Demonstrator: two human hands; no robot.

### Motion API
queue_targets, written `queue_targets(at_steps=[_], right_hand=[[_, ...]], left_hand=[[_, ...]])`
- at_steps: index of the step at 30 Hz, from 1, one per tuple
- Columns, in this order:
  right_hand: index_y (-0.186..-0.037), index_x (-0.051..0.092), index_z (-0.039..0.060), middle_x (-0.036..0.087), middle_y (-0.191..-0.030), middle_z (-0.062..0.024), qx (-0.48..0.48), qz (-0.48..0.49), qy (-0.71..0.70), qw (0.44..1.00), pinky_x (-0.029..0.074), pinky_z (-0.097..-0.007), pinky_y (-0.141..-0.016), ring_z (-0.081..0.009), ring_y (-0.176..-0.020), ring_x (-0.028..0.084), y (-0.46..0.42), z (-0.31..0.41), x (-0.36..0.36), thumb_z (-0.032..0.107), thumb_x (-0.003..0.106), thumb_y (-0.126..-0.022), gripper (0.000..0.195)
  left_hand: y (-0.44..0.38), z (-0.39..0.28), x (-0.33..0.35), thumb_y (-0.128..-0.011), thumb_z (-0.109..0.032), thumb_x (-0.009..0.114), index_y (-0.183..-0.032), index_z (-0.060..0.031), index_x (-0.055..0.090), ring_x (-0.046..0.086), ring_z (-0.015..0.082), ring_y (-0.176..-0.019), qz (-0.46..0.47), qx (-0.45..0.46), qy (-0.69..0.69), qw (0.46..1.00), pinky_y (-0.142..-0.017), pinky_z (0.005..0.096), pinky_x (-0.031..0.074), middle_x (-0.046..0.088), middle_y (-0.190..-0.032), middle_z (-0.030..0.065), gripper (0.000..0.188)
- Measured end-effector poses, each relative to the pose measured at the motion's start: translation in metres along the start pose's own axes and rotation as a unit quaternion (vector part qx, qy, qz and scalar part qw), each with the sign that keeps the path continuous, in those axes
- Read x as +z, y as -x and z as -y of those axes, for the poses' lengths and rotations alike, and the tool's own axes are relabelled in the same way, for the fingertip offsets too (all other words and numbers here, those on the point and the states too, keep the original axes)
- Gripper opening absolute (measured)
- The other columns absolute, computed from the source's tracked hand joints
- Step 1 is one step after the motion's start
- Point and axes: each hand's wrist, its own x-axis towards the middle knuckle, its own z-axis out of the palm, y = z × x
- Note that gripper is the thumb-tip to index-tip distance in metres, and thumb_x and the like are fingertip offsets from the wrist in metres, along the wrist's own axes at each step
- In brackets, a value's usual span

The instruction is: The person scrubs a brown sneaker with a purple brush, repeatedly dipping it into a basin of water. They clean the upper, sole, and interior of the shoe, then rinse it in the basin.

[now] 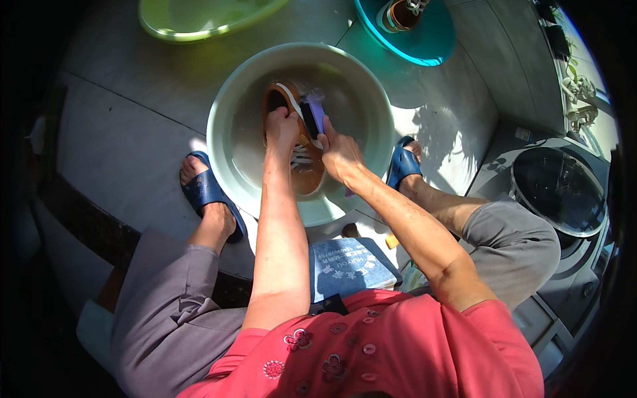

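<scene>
A brown shoe [307, 174] with white laces and a white sole edge lies partly under murky water in a pale green basin [224, 164] between the feet. My left hand [282, 128] grips it at the opening, with fingers inside the heel end. In my right hand [341, 149] is a purple scrubbing brush [316, 113], whose dark bristles press against the side of the shoe. Water splashes near the brush's far end.
A yellow-green basin [199, 32] stands at the upper left. Another brown shoe [404, 15] rests in a turquoise basin [423, 57] at the upper right. Blue slippers flank the pale basin. A front-loading washing machine [537, 149] stands right; a denim-like cloth [348, 263] lies nearest the body.
</scene>
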Motion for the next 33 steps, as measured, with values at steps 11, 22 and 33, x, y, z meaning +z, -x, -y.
queue_targets(at_steps=[11,22,33], right_hand=[[-0.152,0.043,0.0104,0.068,-0.118,-0.0270,0.080,0.075,-0.009,0.994,0.050,-0.0522,-0.096,-0.0469,-0.112,0.063,0.033,-0.054,0.031,0.030,0.041,-0.106,0.050],[-0.151,0.041,0.0057,0.067,-0.091,-0.0330,-0.096,-0.021,-0.020,0.995,0.052,-0.0551,-0.080,-0.0517,-0.088,0.065,0.055,-0.010,-0.002,0.020,0.047,-0.103,0.051],[-0.156,0.031,0.0013,0.069,-0.087,-0.0300,-0.083,-0.063,0.025,0.994,0.054,-0.0541,-0.077,-0.0459,-0.085,0.070,0.079,-0.018,0.030,0.014,0.046,-0.100,0.060]], left_hand=[[0.033,-0.040,-0.002,-0.078,-0.025,0.079,-0.109,0.0011,0.071,0.070,0.0406,-0.102,0.046,0.071,-0.389,0.917,-0.088,0.0475,0.055,0.073,-0.105,0.0226,0.041],[0.023,0.008,-0.006,-0.096,-0.016,0.060,-0.111,0.0109,0.064,0.072,0.0319,-0.085,0.052,-0.124,0.233,0.963,-0.078,0.0446,0.058,0.073,-0.101,0.0159,0.032],[0.063,0.020,0.014,-0.107,-0.025,0.040,-0.130,0.0029,0.056,0.060,0.0342,-0.121,0.052,-0.185,0.525,0.829,-0.105,0.0512,0.049,0.062,-0.131,0.0181,0.039]])
